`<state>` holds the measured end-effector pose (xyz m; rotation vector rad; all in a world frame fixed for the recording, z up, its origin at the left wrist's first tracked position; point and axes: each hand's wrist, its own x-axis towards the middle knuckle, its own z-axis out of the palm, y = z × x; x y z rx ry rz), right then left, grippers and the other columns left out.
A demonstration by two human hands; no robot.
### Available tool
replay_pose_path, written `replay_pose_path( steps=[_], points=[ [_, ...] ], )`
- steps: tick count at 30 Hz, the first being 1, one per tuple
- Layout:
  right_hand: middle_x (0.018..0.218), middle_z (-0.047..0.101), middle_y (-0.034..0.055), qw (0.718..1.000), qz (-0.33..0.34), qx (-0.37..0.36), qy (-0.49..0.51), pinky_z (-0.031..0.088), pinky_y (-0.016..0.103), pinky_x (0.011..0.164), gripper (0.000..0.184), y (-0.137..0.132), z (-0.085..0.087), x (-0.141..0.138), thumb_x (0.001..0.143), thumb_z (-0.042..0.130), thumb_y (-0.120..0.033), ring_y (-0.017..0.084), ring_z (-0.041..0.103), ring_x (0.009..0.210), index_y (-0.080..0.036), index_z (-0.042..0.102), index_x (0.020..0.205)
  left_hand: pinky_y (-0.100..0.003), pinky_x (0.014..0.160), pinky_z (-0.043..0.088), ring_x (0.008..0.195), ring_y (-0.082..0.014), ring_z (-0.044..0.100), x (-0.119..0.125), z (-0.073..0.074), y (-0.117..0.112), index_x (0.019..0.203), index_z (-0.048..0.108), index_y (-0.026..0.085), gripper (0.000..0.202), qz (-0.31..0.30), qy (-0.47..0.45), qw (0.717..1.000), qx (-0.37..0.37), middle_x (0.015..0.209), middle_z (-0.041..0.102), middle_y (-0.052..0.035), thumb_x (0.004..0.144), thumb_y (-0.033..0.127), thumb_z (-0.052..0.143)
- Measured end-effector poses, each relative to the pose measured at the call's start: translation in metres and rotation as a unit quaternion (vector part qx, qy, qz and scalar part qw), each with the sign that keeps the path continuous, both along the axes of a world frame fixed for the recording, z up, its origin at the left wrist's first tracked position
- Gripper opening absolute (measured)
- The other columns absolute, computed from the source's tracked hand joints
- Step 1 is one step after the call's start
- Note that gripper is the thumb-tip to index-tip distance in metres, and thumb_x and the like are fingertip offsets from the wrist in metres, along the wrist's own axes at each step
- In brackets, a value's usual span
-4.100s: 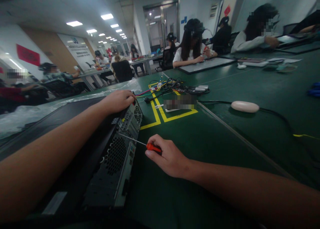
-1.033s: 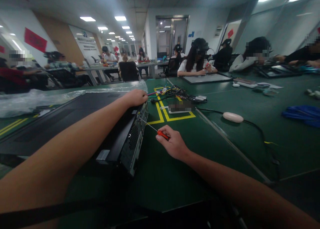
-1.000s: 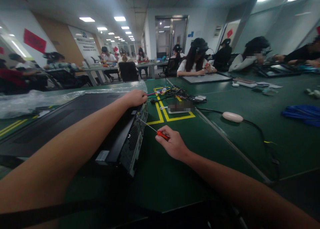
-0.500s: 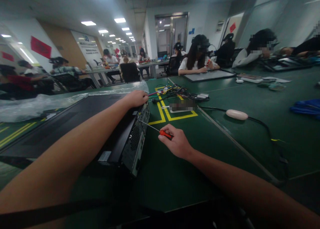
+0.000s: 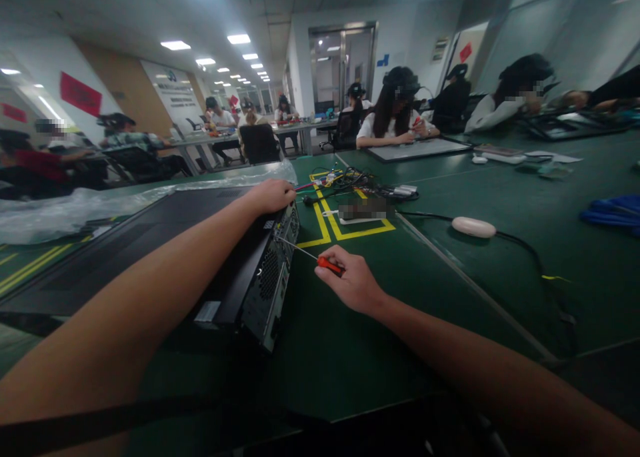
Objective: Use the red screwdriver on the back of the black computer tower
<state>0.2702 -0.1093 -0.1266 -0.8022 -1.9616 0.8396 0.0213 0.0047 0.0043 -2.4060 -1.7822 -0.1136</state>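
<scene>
A black desktop computer case (image 5: 227,290) lies flat on the green table, its rear panel (image 5: 270,280) with vent holes and ports turned to the right. Over the case's far rear corner rests my left hand (image 5: 271,196), fingers curled down at the edge. My right hand (image 5: 354,280) pinches the red and black handle of a screwdriver (image 5: 330,265). The thin shaft points left and its tip meets the rear panel near the ports; the exact contact spot is too small to make out. My left forearm hides part of the case's top.
Tangled cables (image 5: 350,180) lie beyond the case within yellow tape marks (image 5: 367,232). A white oval piece (image 5: 474,227) sits on a black cord to the right. Plastic wrap (image 5: 65,210) covers the back left. Across the table a person (image 5: 395,114) works over a flat panel (image 5: 425,149).
My right hand and the screwdriver have shifted very slightly up and left. The tip stays at the rear panel, and my left hand holds its place on the case.
</scene>
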Motion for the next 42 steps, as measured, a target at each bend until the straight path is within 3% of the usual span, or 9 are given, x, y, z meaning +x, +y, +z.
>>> replay_pose_path(
  steps=[6,11,13,20,24,26,30,39,42],
  points=[
    [0.082,0.069,-0.0021,1.0,0.007,-0.01,0.01,0.045,0.031,0.073,0.015,0.002,0.001,-0.004,0.094,0.07,-0.032,0.018,0.063,0.075,-0.023,0.065,0.105,-0.035,0.104,0.053,0.117,-0.0278,0.07,0.002,0.0,0.0,0.114,0.08,0.023,0.05,0.023,0.019,1.0,0.001,0.124,0.08,-0.0085,0.093,0.041,0.038],
    [0.082,0.063,-0.0055,0.993,0.022,-0.082,0.082,0.047,0.03,0.075,0.027,0.007,-0.002,-0.006,0.082,0.078,-0.019,0.016,0.062,0.075,-0.023,0.057,0.099,-0.033,0.107,0.051,0.12,-0.0266,0.07,0.001,-0.001,0.001,0.114,0.079,0.021,0.054,0.005,0.034,0.999,0.0,0.132,0.077,-0.009,0.094,0.04,0.032],
    [0.085,0.066,-0.0036,0.991,0.028,-0.096,0.09,0.05,0.03,0.077,0.023,0.009,-0.004,-0.007,0.083,0.079,-0.02,0.016,0.065,0.078,-0.022,0.058,0.093,-0.034,0.109,0.05,0.121,-0.0277,0.07,0.0,-0.002,0.002,0.114,0.079,0.02,0.058,-0.001,0.048,0.999,-0.007,0.134,0.076,-0.0105,0.095,0.039,0.028],
    [0.092,0.073,0.0014,0.986,0.034,-0.128,0.105,0.051,0.031,0.08,0.011,0.011,-0.005,-0.004,0.095,0.074,-0.028,0.017,0.067,0.084,-0.018,0.072,0.098,-0.036,0.111,0.05,0.123,-0.029,0.07,-0.001,-0.004,0.004,0.113,0.079,0.022,0.058,-0.002,0.044,0.999,0.002,0.136,0.075,-0.0084,0.093,0.039,0.028],
    [0.083,0.068,-0.0016,0.985,0.043,-0.14,0.095,0.047,0.029,0.072,0.013,0.006,-0.004,-0.004,0.099,0.069,-0.03,0.015,0.062,0.075,-0.019,0.07,0.094,-0.039,0.11,0.051,0.12,-0.0313,0.071,-0.001,-0.004,0.003,0.112,0.08,0.022,0.057,0.002,0.032,0.999,0.004,0.134,0.076,-0.0087,0.092,0.04,0.03],
    [0.083,0.067,-0.0026,0.984,0.045,-0.145,0.096,0.048,0.029,0.072,0.012,0.005,-0.002,-0.004,0.093,0.075,-0.028,0.016,0.062,0.075,-0.02,0.067,0.097,-0.04,0.109,0.052,0.121,-0.0321,0.071,-0.001,-0.005,0.003,0.112,0.081,0.023,0.055,0.008,0.023,1.0,0.008,0.134,0.076,-0.008,0.092,0.04,0.033],
    [0.087,0.069,-0.0032,0.986,0.033,-0.13,0.096,0.049,0.031,0.077,0.026,0.005,0.001,-0.002,0.082,0.08,-0.017,0.017,0.065,0.08,-0.023,0.059,0.097,-0.041,0.11,0.052,0.122,-0.0324,0.07,-0.002,-0.005,0.004,0.112,0.082,0.023,0.054,0.009,0.016,1.0,0.011,0.135,0.076,-0.0073,0.092,0.041,0.035],
    [0.092,0.073,0.0017,0.998,-0.013,-0.015,0.056,0.047,0.032,0.079,0.009,0.003,0.003,0.004,0.094,0.076,-0.027,0.019,0.066,0.084,-0.019,0.073,0.097,-0.038,0.11,0.051,0.121,-0.0304,0.07,-0.001,-0.005,0.005,0.115,0.08,0.019,0.062,-0.001,0.043,0.999,0.012,0.135,0.075,-0.01,0.092,0.04,0.027],
    [0.089,0.072,0.0018,0.999,-0.008,-0.014,0.051,0.047,0.032,0.077,0.011,0.001,0.003,0.003,0.098,0.07,-0.03,0.018,0.065,0.082,-0.019,0.072,0.098,-0.039,0.108,0.051,0.119,-0.0305,0.07,-0.001,-0.005,0.004,0.115,0.08,0.018,0.062,-0.004,0.049,0.999,0.005,0.132,0.076,-0.0108,0.093,0.04,0.026]
  ],
)
